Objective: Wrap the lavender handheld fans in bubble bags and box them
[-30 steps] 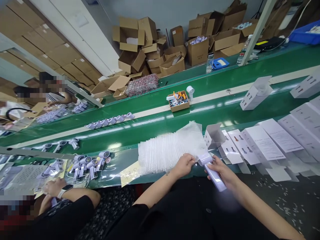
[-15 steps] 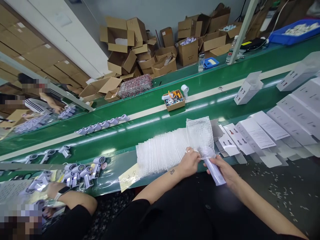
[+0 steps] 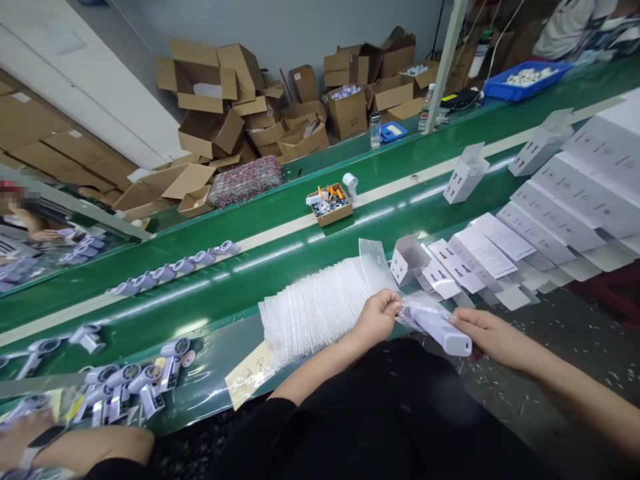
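In front of my body is a lavender handheld device (image 3: pixel 443 332), its squared handle end pointing down to the right. Clear bubble-wrap bag (image 3: pixel 411 312) material surrounds its upper part and hides the head. My left hand (image 3: pixel 376 319) pinches the bag's edge between thumb and fingers. Around the handle side, my right hand (image 3: pixel 477 328) grips the device from the right, its fingertips partly hidden behind it. Just left of the device stands a long row of bubble-wrap bags (image 3: pixel 315 307) on the bench, with one bag (image 3: pixel 374 257) leaning up at its right end.
Open white printed boxes (image 3: pixel 463 250) line the bench on the right. A small carton of parts (image 3: pixel 334 212) sits across the green conveyor (image 3: pixel 280 257). Several lavender devices (image 3: pixel 133 377) lie at left, near a co-worker's arm (image 3: pixel 95 445). Cardboard boxes (image 3: pixel 210 137) are piled behind.
The device has swung flatter and moved right, its handle end now turned toward me. The bag has come away from the upright bag row with it. The view has shifted to the right.
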`<state>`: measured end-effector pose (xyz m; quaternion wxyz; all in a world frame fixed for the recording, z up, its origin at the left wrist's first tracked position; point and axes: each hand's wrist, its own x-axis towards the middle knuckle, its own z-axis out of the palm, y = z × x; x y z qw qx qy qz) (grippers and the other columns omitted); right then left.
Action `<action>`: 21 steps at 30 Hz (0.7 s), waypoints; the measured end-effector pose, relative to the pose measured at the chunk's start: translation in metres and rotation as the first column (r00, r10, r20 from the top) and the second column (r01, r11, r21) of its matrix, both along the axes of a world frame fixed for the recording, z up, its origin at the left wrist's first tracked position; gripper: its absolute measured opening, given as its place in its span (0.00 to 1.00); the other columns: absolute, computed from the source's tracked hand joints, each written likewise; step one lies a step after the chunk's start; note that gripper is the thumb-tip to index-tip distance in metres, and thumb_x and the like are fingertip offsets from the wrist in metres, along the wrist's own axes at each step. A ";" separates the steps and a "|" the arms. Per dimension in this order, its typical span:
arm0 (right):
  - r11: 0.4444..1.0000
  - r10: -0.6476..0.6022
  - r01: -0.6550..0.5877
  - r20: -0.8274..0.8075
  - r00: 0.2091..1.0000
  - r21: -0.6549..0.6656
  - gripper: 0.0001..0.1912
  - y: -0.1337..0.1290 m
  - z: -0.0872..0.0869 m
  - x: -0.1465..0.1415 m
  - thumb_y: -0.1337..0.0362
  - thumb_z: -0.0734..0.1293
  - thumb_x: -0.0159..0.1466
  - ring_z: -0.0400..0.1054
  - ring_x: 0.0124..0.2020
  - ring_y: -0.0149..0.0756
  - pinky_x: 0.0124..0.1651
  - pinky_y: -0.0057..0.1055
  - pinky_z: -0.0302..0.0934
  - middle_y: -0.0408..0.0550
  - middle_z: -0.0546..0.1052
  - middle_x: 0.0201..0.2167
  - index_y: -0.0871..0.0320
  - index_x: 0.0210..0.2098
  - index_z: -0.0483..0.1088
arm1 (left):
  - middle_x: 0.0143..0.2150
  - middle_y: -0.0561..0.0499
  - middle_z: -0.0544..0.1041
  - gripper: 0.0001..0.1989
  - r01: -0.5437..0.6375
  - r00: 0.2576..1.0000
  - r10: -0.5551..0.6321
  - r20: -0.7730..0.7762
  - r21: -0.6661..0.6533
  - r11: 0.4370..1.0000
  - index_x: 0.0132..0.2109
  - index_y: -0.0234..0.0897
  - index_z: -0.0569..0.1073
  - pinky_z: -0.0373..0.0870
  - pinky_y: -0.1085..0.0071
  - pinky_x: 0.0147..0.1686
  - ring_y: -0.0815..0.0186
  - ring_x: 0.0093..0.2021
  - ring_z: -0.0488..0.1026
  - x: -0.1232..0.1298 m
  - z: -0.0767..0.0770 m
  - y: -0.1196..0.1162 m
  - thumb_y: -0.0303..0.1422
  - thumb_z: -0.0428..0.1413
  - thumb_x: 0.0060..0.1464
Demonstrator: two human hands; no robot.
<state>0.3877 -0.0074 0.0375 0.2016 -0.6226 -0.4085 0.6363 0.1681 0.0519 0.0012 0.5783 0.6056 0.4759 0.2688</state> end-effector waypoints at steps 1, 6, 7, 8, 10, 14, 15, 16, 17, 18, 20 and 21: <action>0.999 0.019 -0.021 0.042 0.999 0.039 0.18 0.002 0.007 0.003 0.49 0.61 0.60 0.65 0.22 0.30 0.25 0.27 0.61 0.42 0.71 0.21 0.57 0.25 0.64 | 0.23 0.57 0.63 0.05 -0.010 0.998 0.012 0.058 -0.031 0.999 0.30 0.34 0.67 0.56 0.76 0.27 0.73 0.25 0.58 0.001 0.004 0.001 0.30 0.49 0.52; 0.968 0.095 -0.112 0.086 0.992 0.226 0.18 0.013 0.028 0.001 0.50 0.58 0.63 0.68 0.25 0.32 0.30 0.29 0.62 0.45 0.73 0.24 0.57 0.27 0.65 | 0.29 0.53 0.67 0.11 0.022 0.966 -0.015 0.259 -0.022 1.000 0.35 0.33 0.69 0.60 0.75 0.31 0.72 0.29 0.62 -0.009 0.024 0.014 0.38 0.53 0.53; 0.956 0.126 -0.135 0.050 0.991 0.260 0.17 0.015 0.029 -0.002 0.51 0.58 0.64 0.68 0.26 0.32 0.31 0.29 0.62 0.45 0.73 0.23 0.57 0.27 0.65 | 0.36 0.50 0.69 0.15 0.057 0.957 -0.059 0.284 0.013 0.998 0.40 0.34 0.69 0.62 0.74 0.33 0.69 0.34 0.65 -0.013 0.026 0.018 0.41 0.56 0.50; 0.941 0.162 -0.155 0.002 0.987 0.301 0.17 0.018 0.029 -0.006 0.52 0.58 0.64 0.68 0.26 0.32 0.32 0.29 0.62 0.44 0.73 0.23 0.57 0.27 0.64 | 0.44 0.46 0.68 0.24 0.108 0.948 -0.118 0.297 0.048 0.993 0.47 0.37 0.67 0.64 0.73 0.36 0.66 0.40 0.65 -0.017 0.027 0.022 0.43 0.61 0.45; 0.900 0.249 -0.191 -0.103 0.963 0.392 0.16 0.027 0.024 -0.016 0.53 0.59 0.64 0.67 0.26 0.31 0.32 0.29 0.61 0.44 0.72 0.23 0.58 0.27 0.64 | 0.56 0.43 0.60 0.46 0.268 0.923 -0.280 0.265 0.080 0.960 0.58 0.43 0.58 0.67 0.69 0.39 0.60 0.48 0.64 -0.021 0.028 0.028 0.43 0.68 0.31; 0.882 0.264 -0.133 -0.241 0.934 0.451 0.15 0.050 0.000 -0.038 0.53 0.60 0.63 0.67 0.24 0.31 0.29 0.29 0.62 0.42 0.71 0.21 0.57 0.27 0.63 | 0.51 0.43 0.66 0.52 0.560 0.820 -0.557 0.130 0.023 0.828 0.61 0.40 0.55 0.67 0.63 0.44 0.57 0.46 0.68 -0.009 0.026 0.024 0.41 0.69 0.29; 0.898 0.198 -0.064 -0.269 0.942 0.436 0.15 0.055 -0.007 -0.042 0.52 0.60 0.63 0.67 0.24 0.31 0.29 0.30 0.63 0.41 0.71 0.21 0.57 0.27 0.62 | 0.51 0.43 0.67 0.53 0.553 0.827 -0.553 0.102 0.035 0.833 0.62 0.38 0.54 0.67 0.62 0.46 0.56 0.48 0.68 -0.003 0.025 0.020 0.41 0.69 0.29; 0.908 0.119 0.017 -0.296 0.948 0.418 0.15 0.059 -0.012 -0.045 0.52 0.60 0.63 0.67 0.24 0.32 0.30 0.30 0.64 0.41 0.71 0.21 0.57 0.27 0.62 | 0.51 0.43 0.67 0.54 0.505 0.858 -0.509 0.073 0.062 0.861 0.63 0.37 0.53 0.66 0.61 0.48 0.55 0.50 0.67 0.003 0.023 0.016 0.41 0.69 0.28; 0.911 0.043 0.094 -0.320 0.946 0.402 0.15 0.063 -0.015 -0.047 0.52 0.60 0.63 0.68 0.24 0.32 0.31 0.31 0.65 0.41 0.71 0.21 0.57 0.27 0.62 | 0.52 0.42 0.67 0.54 0.423 0.902 -0.429 0.043 0.097 0.901 0.63 0.36 0.52 0.65 0.62 0.49 0.55 0.50 0.66 0.009 0.020 0.013 0.41 0.69 0.30; 0.909 -0.013 0.152 -0.340 0.940 0.388 0.16 0.067 -0.017 -0.045 0.52 0.60 0.63 0.69 0.25 0.32 0.33 0.33 0.66 0.41 0.71 0.22 0.57 0.27 0.62 | 0.51 0.43 0.67 0.50 0.328 0.943 -0.332 0.012 0.132 0.935 0.63 0.36 0.53 0.65 0.62 0.49 0.56 0.50 0.67 0.013 0.017 0.010 0.41 0.67 0.34; 0.916 0.006 0.131 -0.341 0.940 0.378 0.16 0.077 -0.016 -0.034 0.51 0.59 0.63 0.70 0.29 0.34 0.36 0.35 0.67 0.44 0.72 0.26 0.57 0.29 0.63 | 0.46 0.45 0.71 0.31 0.115 0.993 -0.108 -0.045 0.209 0.971 0.57 0.36 0.63 0.67 0.63 0.48 0.60 0.46 0.69 0.017 0.010 0.011 0.40 0.60 0.46; 0.913 0.068 0.064 -0.304 0.950 0.403 0.15 0.084 -0.014 -0.023 0.51 0.59 0.62 0.70 0.33 0.36 0.38 0.36 0.67 0.47 0.73 0.31 0.57 0.31 0.65 | 0.42 0.46 0.72 0.22 -0.001 0.998 0.014 -0.056 0.231 0.973 0.51 0.36 0.68 0.68 0.64 0.46 0.62 0.43 0.70 0.016 0.009 0.014 0.40 0.57 0.50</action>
